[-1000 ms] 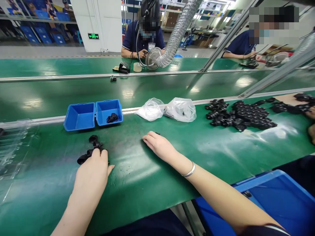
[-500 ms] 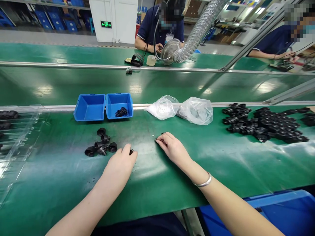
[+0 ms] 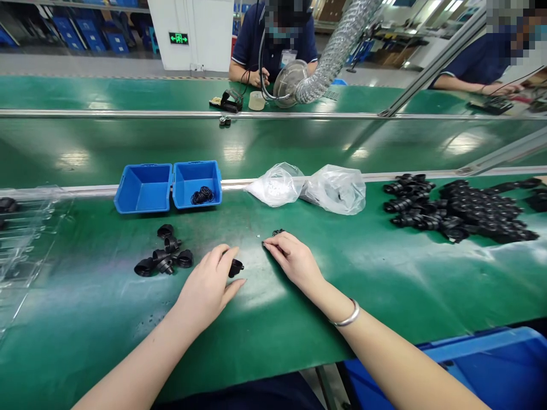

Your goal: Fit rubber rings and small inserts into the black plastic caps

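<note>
My left hand (image 3: 209,279) is partly curled around a black plastic fitting (image 3: 236,267), which shows between its fingers and thumb. To its left lies a small group of similar black fittings (image 3: 164,253). My right hand (image 3: 294,259) rests on the green work surface (image 3: 273,319) with its thumb and forefinger pinched together. Whatever is at those fingertips is too small to name. Just behind the right fingers sits a little heap of small dark pieces (image 3: 278,232), partly hidden by the hand. A tiny pale bit (image 3: 258,236) lies beside it.
Two blue bins (image 3: 143,206) stand at the back, the right one holding black rings (image 3: 202,195). Clear plastic bags (image 3: 335,191) lie beside them. Many black fittings (image 3: 474,210) cover the right side; clear trays (image 3: 29,245) are at left. A co-worker (image 3: 273,45) sits opposite.
My left hand has opened its thumb away from the fingers, and more of the black fitting shows. The right hand stays pinched in nearly the same place. The view has shifted slightly.
</note>
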`<control>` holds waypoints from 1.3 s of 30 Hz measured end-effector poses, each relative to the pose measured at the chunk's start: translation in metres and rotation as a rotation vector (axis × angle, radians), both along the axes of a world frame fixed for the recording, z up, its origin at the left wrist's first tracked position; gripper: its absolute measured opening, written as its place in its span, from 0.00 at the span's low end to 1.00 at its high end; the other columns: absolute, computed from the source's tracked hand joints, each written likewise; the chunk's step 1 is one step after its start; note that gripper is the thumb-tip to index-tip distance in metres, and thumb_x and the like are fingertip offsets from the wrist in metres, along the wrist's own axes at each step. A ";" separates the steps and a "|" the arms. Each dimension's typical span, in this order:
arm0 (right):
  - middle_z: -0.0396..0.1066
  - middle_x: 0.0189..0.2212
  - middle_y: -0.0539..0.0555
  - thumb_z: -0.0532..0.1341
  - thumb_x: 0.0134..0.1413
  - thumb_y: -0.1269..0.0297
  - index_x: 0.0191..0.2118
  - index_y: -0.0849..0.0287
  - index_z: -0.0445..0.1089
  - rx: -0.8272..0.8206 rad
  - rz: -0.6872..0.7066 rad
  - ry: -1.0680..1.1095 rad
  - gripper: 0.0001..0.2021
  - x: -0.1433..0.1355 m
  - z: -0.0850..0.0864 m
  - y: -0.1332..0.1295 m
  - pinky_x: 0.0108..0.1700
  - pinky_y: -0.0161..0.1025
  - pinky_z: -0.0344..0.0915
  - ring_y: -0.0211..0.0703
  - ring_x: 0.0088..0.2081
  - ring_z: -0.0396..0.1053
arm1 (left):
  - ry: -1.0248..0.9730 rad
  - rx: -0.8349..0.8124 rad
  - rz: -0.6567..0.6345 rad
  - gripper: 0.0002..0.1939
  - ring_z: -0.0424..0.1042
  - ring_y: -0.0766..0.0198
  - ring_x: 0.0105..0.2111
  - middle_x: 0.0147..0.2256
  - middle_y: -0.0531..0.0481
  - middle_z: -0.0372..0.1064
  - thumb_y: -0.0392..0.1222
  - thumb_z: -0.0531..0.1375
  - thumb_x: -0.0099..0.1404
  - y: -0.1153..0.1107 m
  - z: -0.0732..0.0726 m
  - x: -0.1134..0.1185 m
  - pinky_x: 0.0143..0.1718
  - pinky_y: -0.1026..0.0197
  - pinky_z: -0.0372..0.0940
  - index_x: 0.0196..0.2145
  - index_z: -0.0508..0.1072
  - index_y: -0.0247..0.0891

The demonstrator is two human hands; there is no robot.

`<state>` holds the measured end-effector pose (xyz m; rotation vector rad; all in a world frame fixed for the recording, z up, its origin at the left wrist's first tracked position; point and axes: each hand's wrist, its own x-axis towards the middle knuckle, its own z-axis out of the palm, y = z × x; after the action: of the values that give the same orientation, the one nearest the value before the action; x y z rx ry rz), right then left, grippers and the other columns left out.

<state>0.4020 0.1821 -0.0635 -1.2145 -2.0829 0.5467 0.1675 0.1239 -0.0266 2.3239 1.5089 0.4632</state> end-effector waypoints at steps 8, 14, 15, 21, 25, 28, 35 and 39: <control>0.68 0.31 0.53 0.57 0.63 0.68 0.36 0.58 0.70 -0.033 -0.044 -0.042 0.05 -0.001 0.002 0.001 0.37 0.39 0.65 0.43 0.35 0.68 | 0.108 -0.038 -0.044 0.13 0.70 0.58 0.36 0.42 0.44 0.65 0.40 0.52 0.69 0.006 -0.006 0.008 0.36 0.56 0.68 0.49 0.69 0.39; 0.69 0.32 0.54 0.56 0.63 0.67 0.36 0.57 0.70 -0.024 -0.030 -0.060 0.06 0.001 0.005 0.000 0.37 0.40 0.66 0.44 0.35 0.68 | -0.503 -0.496 0.068 0.13 0.70 0.70 0.24 0.42 0.48 0.67 0.38 0.52 0.67 0.001 0.002 0.005 0.30 0.62 0.66 0.49 0.67 0.42; 0.69 0.32 0.54 0.56 0.63 0.67 0.36 0.57 0.70 -0.026 -0.030 -0.061 0.06 0.001 0.005 0.000 0.36 0.40 0.66 0.43 0.34 0.68 | -0.635 -0.620 0.084 0.14 0.72 0.68 0.25 0.39 0.48 0.69 0.40 0.54 0.67 0.001 0.003 0.006 0.30 0.62 0.67 0.50 0.66 0.41; 0.69 0.30 0.54 0.57 0.62 0.67 0.34 0.58 0.70 -0.032 -0.031 -0.060 0.06 0.000 0.005 -0.001 0.35 0.39 0.65 0.43 0.33 0.68 | -1.091 -0.900 0.169 0.19 0.78 0.60 0.31 0.46 0.44 0.66 0.48 0.61 0.64 0.002 0.011 0.010 0.29 0.61 0.70 0.50 0.63 0.40; 0.69 0.31 0.54 0.57 0.63 0.68 0.35 0.58 0.70 -0.011 -0.035 -0.055 0.07 -0.001 0.004 -0.001 0.36 0.39 0.65 0.43 0.34 0.68 | -1.258 -1.016 0.162 0.17 0.77 0.51 0.44 0.50 0.44 0.63 0.46 0.61 0.66 -0.001 0.015 0.008 0.44 0.54 0.71 0.49 0.65 0.40; 0.69 0.30 0.54 0.56 0.63 0.68 0.34 0.58 0.70 0.005 -0.035 -0.063 0.07 -0.001 0.003 -0.001 0.35 0.39 0.65 0.43 0.33 0.68 | -1.378 -1.092 0.130 0.17 0.73 0.48 0.49 0.50 0.45 0.63 0.43 0.61 0.66 -0.001 0.017 0.006 0.52 0.50 0.67 0.51 0.66 0.40; 0.69 0.29 0.53 0.56 0.63 0.67 0.33 0.58 0.69 0.019 -0.011 -0.047 0.07 -0.001 0.001 -0.001 0.35 0.39 0.65 0.43 0.32 0.68 | -1.363 -1.069 0.235 0.15 0.77 0.66 0.31 0.48 0.46 0.67 0.45 0.60 0.67 0.002 0.014 0.006 0.29 0.67 0.71 0.49 0.69 0.40; 0.70 0.30 0.54 0.56 0.63 0.67 0.33 0.58 0.70 0.018 -0.012 -0.056 0.08 -0.001 0.001 -0.002 0.35 0.40 0.65 0.43 0.33 0.68 | -1.357 -1.073 0.314 0.14 0.74 0.73 0.24 0.48 0.44 0.70 0.44 0.60 0.66 0.003 0.010 0.005 0.22 0.71 0.68 0.48 0.70 0.37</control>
<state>0.4013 0.1802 -0.0622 -1.2443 -2.1218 0.4927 0.1723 0.1271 -0.0166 0.5900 0.9247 0.7826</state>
